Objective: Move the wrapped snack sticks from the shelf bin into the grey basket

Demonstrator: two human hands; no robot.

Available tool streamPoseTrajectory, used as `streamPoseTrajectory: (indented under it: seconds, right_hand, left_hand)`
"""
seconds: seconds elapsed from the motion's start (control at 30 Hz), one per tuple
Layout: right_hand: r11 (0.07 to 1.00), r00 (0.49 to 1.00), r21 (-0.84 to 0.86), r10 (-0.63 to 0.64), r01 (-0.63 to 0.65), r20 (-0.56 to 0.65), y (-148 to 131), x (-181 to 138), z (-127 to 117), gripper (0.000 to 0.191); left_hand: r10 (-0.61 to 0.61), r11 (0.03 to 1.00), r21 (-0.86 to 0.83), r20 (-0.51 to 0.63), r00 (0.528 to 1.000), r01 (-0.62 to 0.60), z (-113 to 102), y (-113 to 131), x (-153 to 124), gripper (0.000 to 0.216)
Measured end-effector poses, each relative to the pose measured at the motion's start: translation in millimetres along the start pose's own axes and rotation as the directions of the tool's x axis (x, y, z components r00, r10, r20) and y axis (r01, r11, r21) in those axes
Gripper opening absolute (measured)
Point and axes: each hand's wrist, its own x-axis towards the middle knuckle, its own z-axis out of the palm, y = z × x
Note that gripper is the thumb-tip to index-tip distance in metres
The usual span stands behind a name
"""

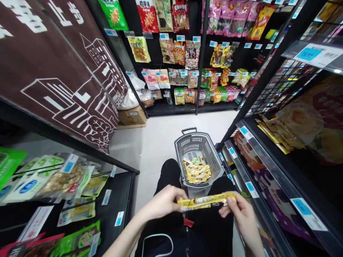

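Both my hands hold a long yellow snack packet point(207, 200) level in front of me. My left hand point(164, 202) pinches its left end, fingers closed. My right hand point(242, 212) grips its right end, thumb on top. Just beyond the packet a grey shopping basket point(187, 142) stands on the pale floor, with several similar yellow packets point(197, 170) lying in it. My dark-trousered legs show below the hands.
Black shelves line both sides of a narrow aisle. Bagged snacks point(61, 178) fill the left shelf under a brown banner point(59, 67). Yellow packets point(278, 134) lie on the right shelf. Hanging snack bags point(184, 53) cover the far wall, and a cardboard box point(132, 116) sits on the floor.
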Motion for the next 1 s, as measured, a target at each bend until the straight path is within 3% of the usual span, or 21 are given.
streamPoseTrajectory:
  seconds: [0.1, 0.23, 0.37, 0.53, 0.7, 0.87, 1.0]
  right_hand:
    - [0.985, 0.993, -0.166, -0.024, 0.043, 0.112, -4.7, 2.7, 16.9, 0.032]
    - [0.969, 0.981, -0.229, -0.047, 0.09, 0.187, -8.3, 8.0, 32.0, 0.029]
    - [0.984, 0.986, -0.17, -0.024, 0.053, 0.164, -6.6, 12.7, 34.4, 0.024]
    - [0.998, 0.989, -0.066, 0.017, -0.008, 0.148, -0.2, 13.8, 28.7, 0.03]
    - [0.997, 0.994, 0.04, 0.06, -0.064, 0.095, 6.6, 12.3, 19.2, 0.037]
    - [0.992, 0.987, 0.08, 0.085, -0.096, 0.136, 7.7, 13.1, 20.5, 0.038]
    - [0.997, 0.99, 0.065, 0.025, -0.035, 0.142, 3.5, 15.2, 18.6, 0.036]
  left_hand:
    - [0.054, 0.99, 0.13, 0.061, 0.997, -0.061, 12.7, 6.9, 1.4, 0.015]
    - [0.105, 0.984, -0.15, 0.055, 0.993, -0.096, 34.4, 15.8, 7.2, 0.032]
    - [-0.012, 0.95, -0.311, 0.013, 1.0, 0.016, 45.1, 12.2, 16.0, 0.034]
    - [-0.059, 0.943, -0.322, 0.071, 0.996, 0.079, 42.3, 10.9, 16.4, 0.029]
    - [-0.01, 0.913, -0.388, 0.282, 0.959, 0.124, 34.0, 5.2, 4.2, 0.028]
    - [0.152, 0.897, -0.44, 0.402, 0.903, 0.045, 23.7, -10.6, -5.0, 0.032]
    - [0.256, 0.84, -0.541, 0.472, 0.844, 0.047, 20.1, -21.2, -2.4, 0.05]
